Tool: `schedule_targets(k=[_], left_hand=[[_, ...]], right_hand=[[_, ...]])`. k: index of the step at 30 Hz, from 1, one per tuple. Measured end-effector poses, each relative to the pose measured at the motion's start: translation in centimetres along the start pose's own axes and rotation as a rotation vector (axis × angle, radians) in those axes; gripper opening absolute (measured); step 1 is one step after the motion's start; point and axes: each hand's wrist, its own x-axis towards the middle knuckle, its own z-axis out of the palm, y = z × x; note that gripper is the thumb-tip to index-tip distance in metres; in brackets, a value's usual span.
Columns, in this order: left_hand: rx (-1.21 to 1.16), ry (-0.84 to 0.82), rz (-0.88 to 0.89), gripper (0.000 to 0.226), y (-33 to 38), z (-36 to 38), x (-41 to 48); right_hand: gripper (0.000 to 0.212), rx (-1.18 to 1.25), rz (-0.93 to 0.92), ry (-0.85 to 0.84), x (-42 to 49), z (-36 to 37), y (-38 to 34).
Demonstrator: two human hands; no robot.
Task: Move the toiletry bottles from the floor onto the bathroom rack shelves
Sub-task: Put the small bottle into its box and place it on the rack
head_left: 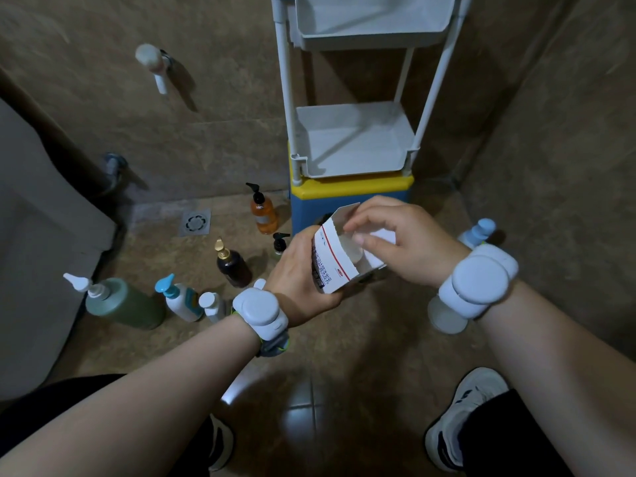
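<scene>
The right hand's fingertips are pinched at the open top of a small white carton, on its flap or on something white inside; which, I cannot tell. The left hand is wrapped closed around the carton's lower part, holding it up in front of the rack. Both wrists carry white bands. Judging by how things lie, the task has barely started: the two rack shelves in view are bare, and the bottles all stand on the floor. To the left are a big green pump bottle, a white bottle with a blue pump and a small white bottle; nearer the rack stand a dark bottle with a gold top, an orange pump bottle and a small dark-topped one partly hidden behind the left hand. At the right, a blue-capped bottle and a white round container sit by the right wrist. The rack rests on a yellow and blue stool. The carton occupies both hands, so it likely has to be dealt with before any bottle is lifted.
</scene>
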Motion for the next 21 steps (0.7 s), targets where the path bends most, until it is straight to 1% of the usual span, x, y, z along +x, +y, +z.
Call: schedule_targets(k=[2, 4, 7, 10, 13, 15, 17, 19, 21], left_hand=[[-0.014, 0.025, -0.002, 0.089, 0.03, -0.04, 0.13], [-0.035, 0.045, -0.008, 0.093, 0.03, -0.15, 0.33], [-0.059, 0.058, -0.020, 0.101, -0.23, -0.28, 0.66], [-0.091, 0.062, -0.002, 0.098, -0.28, -0.44, 0.79], [-0.104, 0.043, 0.009, 0.093, -0.19, -0.71, 0.68], [-0.107, 0.025, 0.037, 0.091, -0.07, -0.82, 0.59], [-0.112, -0.003, 0.081, 0.090, 0.23, -0.76, 0.51], [-0.100, -0.031, 0.112, 0.090, 0.46, -0.53, 0.48], [-0.104, -0.039, 0.099, 0.092, 0.61, -0.41, 0.39]], right_hand=[[0.026, 0.085, 0.031, 0.047, 0.01, -0.18, -0.33], [0.035, 0.134, 0.069, 0.052, -0.08, -0.49, -0.62], [0.049, 0.088, 0.043, 0.008, -0.36, -0.56, -0.62], [0.045, 0.058, -0.026, -0.002, -0.35, -0.23, -0.17], [0.030, 0.097, 0.002, -0.099, -0.30, -0.73, 0.02], [0.027, 0.094, -0.002, -0.116, -0.29, -1.05, 0.12], [0.037, 0.027, -0.028, -0.056, -0.28, -0.86, 0.00], [0.055, -0.026, -0.014, 0.013, -0.39, -0.33, -0.52], [0.070, -0.085, 0.009, 0.024, -0.51, -0.10, -0.81]])
